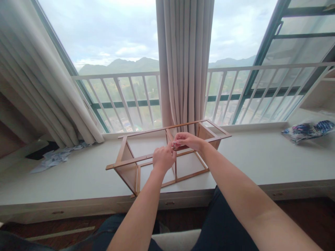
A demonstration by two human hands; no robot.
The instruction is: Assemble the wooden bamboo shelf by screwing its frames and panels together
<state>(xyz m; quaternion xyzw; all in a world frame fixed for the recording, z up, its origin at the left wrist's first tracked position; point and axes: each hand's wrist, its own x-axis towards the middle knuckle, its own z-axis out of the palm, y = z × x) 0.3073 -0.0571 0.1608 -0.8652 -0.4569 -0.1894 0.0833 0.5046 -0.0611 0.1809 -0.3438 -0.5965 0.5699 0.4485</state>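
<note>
Frame (pixel 167 157) stands mostly assembled; left hand (pixel 164 158) and right hand (pixel 187 140) meet pinching a small metal piece (pixel 174 145) at its middle rail.

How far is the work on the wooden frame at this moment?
Done: the wooden frame stands on the sill with end panels, rails and a middle divider already joined. In hand: the left hand and right hand meet at the middle divider's top, pinching a small metal part. Left: the frame's faces are open, with no panels there.
</note>
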